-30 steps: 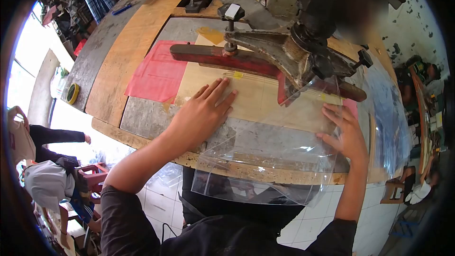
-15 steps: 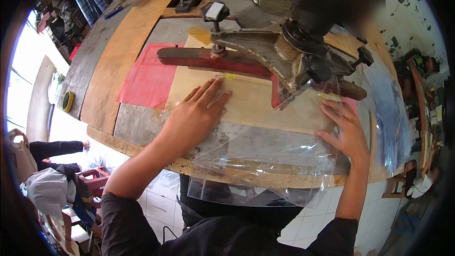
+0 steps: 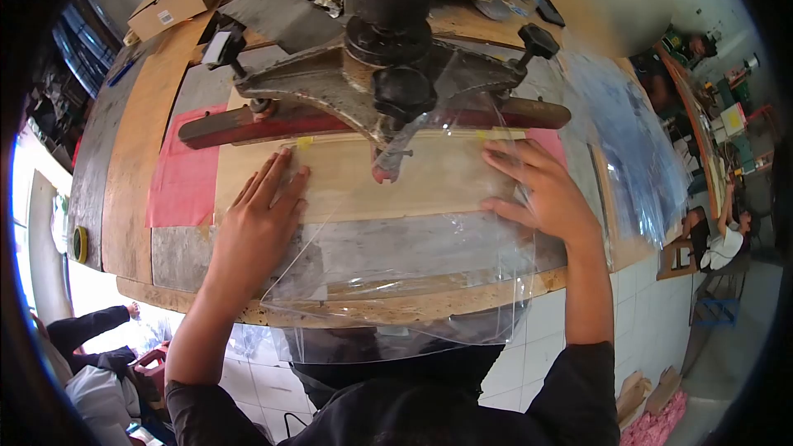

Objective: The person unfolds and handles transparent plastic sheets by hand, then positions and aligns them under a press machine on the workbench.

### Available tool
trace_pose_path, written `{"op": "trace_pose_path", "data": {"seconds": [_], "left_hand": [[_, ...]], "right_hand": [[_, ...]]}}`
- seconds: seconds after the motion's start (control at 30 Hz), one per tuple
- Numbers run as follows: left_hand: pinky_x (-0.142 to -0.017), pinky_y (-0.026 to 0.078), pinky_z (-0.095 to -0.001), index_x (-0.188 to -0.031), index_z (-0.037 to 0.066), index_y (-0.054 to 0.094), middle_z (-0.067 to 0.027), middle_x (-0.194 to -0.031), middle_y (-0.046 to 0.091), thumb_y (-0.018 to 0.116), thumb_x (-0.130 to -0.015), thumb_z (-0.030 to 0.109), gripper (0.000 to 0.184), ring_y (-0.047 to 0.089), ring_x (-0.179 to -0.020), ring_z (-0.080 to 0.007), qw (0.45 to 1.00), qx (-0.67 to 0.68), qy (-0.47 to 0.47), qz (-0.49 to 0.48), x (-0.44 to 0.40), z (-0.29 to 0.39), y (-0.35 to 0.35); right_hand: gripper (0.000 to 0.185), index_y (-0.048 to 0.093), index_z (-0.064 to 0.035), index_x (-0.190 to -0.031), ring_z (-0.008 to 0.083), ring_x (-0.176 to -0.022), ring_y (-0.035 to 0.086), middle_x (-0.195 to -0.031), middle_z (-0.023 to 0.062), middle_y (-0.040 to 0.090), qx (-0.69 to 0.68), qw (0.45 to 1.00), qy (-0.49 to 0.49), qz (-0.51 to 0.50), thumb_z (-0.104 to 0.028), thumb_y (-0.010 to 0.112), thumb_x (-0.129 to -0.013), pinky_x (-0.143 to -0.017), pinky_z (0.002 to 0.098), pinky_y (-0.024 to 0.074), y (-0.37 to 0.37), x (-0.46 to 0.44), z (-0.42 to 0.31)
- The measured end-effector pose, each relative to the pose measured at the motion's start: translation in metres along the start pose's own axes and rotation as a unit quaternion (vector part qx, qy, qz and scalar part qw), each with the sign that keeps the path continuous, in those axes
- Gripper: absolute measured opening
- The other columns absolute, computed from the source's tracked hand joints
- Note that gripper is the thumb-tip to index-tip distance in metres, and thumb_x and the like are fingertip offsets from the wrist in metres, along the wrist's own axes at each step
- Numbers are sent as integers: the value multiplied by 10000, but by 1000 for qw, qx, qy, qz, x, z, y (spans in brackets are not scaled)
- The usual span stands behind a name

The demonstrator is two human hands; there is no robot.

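Note:
A cast metal press head [image 3: 388,74] with black knobs carries a long red-edged bar [image 3: 322,121] over a pale yellowish sheet [image 3: 347,186]. My left hand [image 3: 260,206] lies flat on the sheet's left part, fingertips just in front of the bar. On the right, my right hand [image 3: 541,190] rests with fingers spread on clear plastic film [image 3: 413,260], which drapes over the table's front edge. Small yellow tape pieces [image 3: 305,143] sit by the bar. Pink-red material [image 3: 183,177] shows left of the sheet.
A cardboard box [image 3: 178,2] stands at the back left, near a blue pen [image 3: 121,73]. A yellow tape roll [image 3: 80,244] lies at the left edge. Stacked clear film [image 3: 632,149] covers the right side. People sit at the lower left and far right.
The view has turned to the right, so the press head now appears central and the hands farther left. Both hands stay at the sheet and film, with little other movement.

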State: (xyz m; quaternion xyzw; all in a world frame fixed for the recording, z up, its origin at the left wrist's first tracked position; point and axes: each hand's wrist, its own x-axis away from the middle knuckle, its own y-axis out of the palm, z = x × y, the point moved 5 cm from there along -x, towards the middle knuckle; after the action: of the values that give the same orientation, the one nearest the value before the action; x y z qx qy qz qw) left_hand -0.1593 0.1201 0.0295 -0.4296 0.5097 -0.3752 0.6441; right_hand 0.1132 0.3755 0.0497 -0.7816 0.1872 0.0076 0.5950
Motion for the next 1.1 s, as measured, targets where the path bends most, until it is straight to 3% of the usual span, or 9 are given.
{"op": "trace_pose_path", "data": {"seconds": [0.13, 0.2, 0.63, 0.73, 0.8, 1.1], "left_hand": [[-1157, 524, -470, -1380, 58, 706, -226, -1545, 583, 725, -983, 127, 404, 590, -1421, -374, 1000, -6, 1, -14, -1, 2, -2], [-1154, 524, -465, -1388, 50, 702, -225, -1549, 581, 721, -986, 115, 407, 584, -1429, -374, 1000, 1, -3, -22, -1, 2, -2], [-1130, 539, -462, -1376, 28, 706, -227, -1545, 588, 729, -980, 90, 402, 606, -1401, -389, 1000, 5, 1, -11, -4, 5, -3], [-1119, 544, -467, -1367, 26, 710, -229, -1534, 598, 729, -984, 91, 388, 608, -1397, -395, 1000, 7, 1, -8, -3, 5, -4], [-1113, 545, -477, -1373, 26, 706, -235, -1529, 601, 731, -993, 106, 389, 604, -1400, -401, 1000, 3, 1, -13, -4, 5, -5], [-1110, 546, -477, -1395, 45, 700, -224, -1542, 594, 734, -998, 103, 403, 604, -1398, -405, 1000, -11, 8, -11, -4, 2, -1]], "right_hand": [[614, 720, -60, -1378, 326, -1336, 616, -1458, 116, 665, 17, 1000, 2, -10, -361, 876, -865, -1208, 459, 444, 0, -2, 3], [649, 700, -69, -1410, 370, -1302, 614, -1497, 122, 646, 8, 1000, -8, -11, -324, 883, -843, -1165, 457, 460, 2, -1, 5], [666, 676, -66, -1441, 359, -1318, 615, -1491, 129, 649, -6, 1000, 4, -22, -333, 865, -861, -1183, 446, 456, 3, -2, 8], [595, 742, -9, -1329, 316, -1295, 644, -1406, 111, 705, -6, 1000, 2, 13, -368, 869, -873, -1163, 426, 485, 2, -1, 8], [665, 680, -46, -1430, 350, -1311, 622, -1473, 127, 657, 19, 1000, -20, 4, -339, 862, -862, -1177, 446, 468, 5, 1, 10], [654, 699, -40, -1397, 348, -1332, 614, -1444, 120, 663, 14, 1000, -15, 17, -371, 872, -861, -1166, 439, 483, 4, 0, 8]]}}
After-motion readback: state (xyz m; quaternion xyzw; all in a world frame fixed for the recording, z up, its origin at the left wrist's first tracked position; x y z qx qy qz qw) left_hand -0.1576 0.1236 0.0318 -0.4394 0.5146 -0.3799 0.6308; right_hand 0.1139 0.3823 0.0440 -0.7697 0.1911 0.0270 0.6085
